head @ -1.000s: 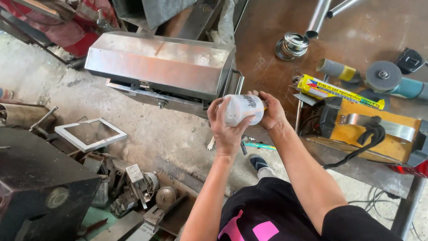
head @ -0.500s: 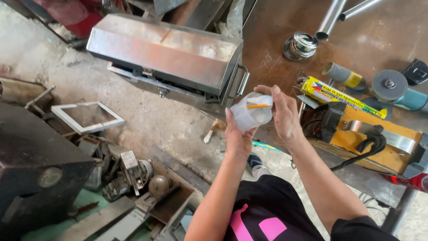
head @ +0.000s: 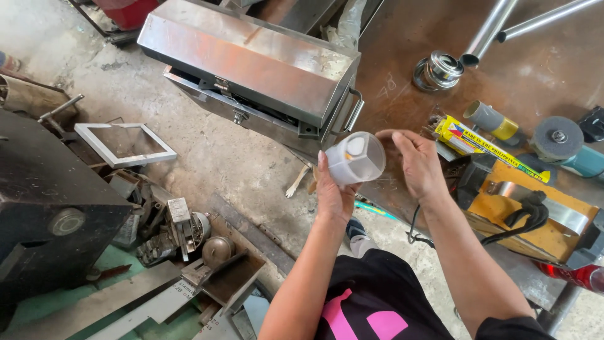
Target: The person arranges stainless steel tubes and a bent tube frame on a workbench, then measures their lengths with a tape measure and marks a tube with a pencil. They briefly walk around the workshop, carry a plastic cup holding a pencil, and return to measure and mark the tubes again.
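white container held over the shop floor

left hand (head: 332, 192) wraps its fingers around a small translucent white container (head: 355, 158), gripping it from below and tipping its round end toward the camera. right hand (head: 416, 165) sits just beside it, fingers loosely curled and parted, fingertips near the rim; contact cannot be told. the container hangs in the air between concrete floor (head: 207, 151) and the edge of the rusty counter (head: 402, 82). beyond it, a closed steel toolbox (head: 251, 60) rests on the floor. on the counter: yellow box (head: 484, 146), angle grinder (head: 560, 141), a round metal tin (head: 439, 69), two steel pipes (head: 491, 28).
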